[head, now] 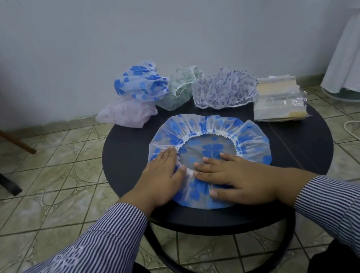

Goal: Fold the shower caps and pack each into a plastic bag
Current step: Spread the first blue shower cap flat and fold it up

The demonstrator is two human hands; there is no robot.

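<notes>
Blue shower cap (210,152) lies flat, opening up, at the worktop (127,160) centre. Left hand (157,178) and right hand (231,175) press it, fingers straight, gripping nothing. Step: flattening. Next: fold in half

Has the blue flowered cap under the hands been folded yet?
No, the blue flowered cap lies spread open on the round table, both hands pressing it flat.

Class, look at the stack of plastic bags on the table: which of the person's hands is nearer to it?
The right hand. It rests on the spread blue-flowered cap, on the same side as the stack of plastic bags. The left hand presses the cap's opposite edge, farther away.
</notes>
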